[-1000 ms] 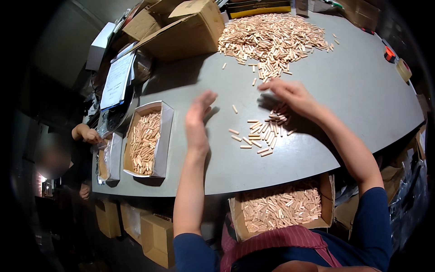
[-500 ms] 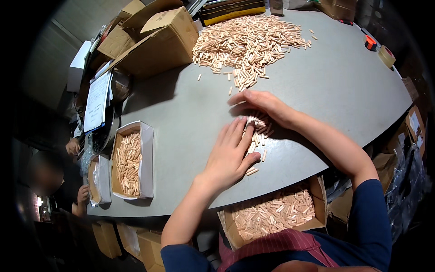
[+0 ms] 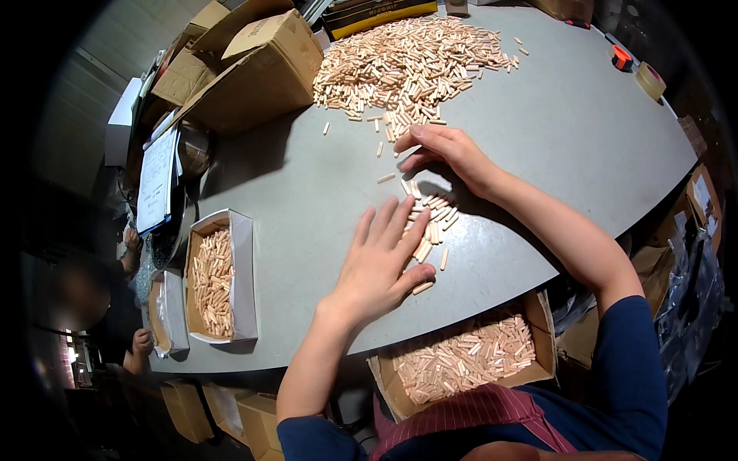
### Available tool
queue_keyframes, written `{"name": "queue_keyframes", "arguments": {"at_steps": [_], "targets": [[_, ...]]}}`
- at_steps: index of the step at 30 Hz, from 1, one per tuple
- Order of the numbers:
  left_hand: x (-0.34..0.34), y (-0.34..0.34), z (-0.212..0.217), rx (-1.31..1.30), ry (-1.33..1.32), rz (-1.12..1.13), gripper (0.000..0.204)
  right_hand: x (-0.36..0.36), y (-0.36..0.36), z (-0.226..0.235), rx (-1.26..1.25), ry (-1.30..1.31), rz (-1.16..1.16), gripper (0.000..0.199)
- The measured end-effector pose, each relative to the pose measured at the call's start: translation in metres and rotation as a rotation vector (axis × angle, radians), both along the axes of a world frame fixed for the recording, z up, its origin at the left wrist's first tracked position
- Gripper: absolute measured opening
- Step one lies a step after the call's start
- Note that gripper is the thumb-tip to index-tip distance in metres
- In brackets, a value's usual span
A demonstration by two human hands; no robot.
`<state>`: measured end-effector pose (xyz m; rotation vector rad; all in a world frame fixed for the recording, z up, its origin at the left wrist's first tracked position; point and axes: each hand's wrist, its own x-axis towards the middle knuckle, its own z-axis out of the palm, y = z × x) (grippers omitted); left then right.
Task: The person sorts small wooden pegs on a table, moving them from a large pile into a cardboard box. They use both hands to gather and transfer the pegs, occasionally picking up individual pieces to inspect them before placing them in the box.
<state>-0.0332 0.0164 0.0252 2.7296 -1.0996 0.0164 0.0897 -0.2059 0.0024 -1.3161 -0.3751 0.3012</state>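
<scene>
My left hand (image 3: 384,246) lies palm down with its fingers spread, at the left side of a small group of wooden dowels (image 3: 440,211) on the grey table (image 3: 307,200). Some dowels are partly hidden beneath its fingers. My right hand (image 3: 453,155) hovers just beyond that group, its fingers loosely curved and apart, with nothing seen in them. Its fingertips reach the near tip of a big heap of dowels (image 3: 407,65). Under the table's near edge, at my lap, a cardboard box (image 3: 547,338) holds many more dowels.
At the left stand a white carton (image 3: 244,276) of dowels and a smaller carton (image 3: 177,311). Large cardboard boxes (image 3: 246,84) and a clipboard with paper (image 3: 157,180) are at the far left. Tape (image 3: 650,81) and an orange-black object (image 3: 621,58) lie far right. Another person's hand (image 3: 142,342) shows at left.
My right hand has moved away from my left toward the big heap. A few loose dowels now show between the heap and the small group. The view has shifted slightly.
</scene>
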Motion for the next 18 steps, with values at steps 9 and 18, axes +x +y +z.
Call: {"name": "queue_keyframes", "arguments": {"at_steps": [9,18], "targets": [[0.016,0.025,-0.011,-0.593,0.086,0.075,0.044,-0.012,0.006,0.002,0.002,0.039,0.122,0.050],[0.028,0.034,-0.021,-0.526,-0.024,0.337,0.046,-0.035,0.015,0.021,0.014,0.035,0.326,0.059]]}}
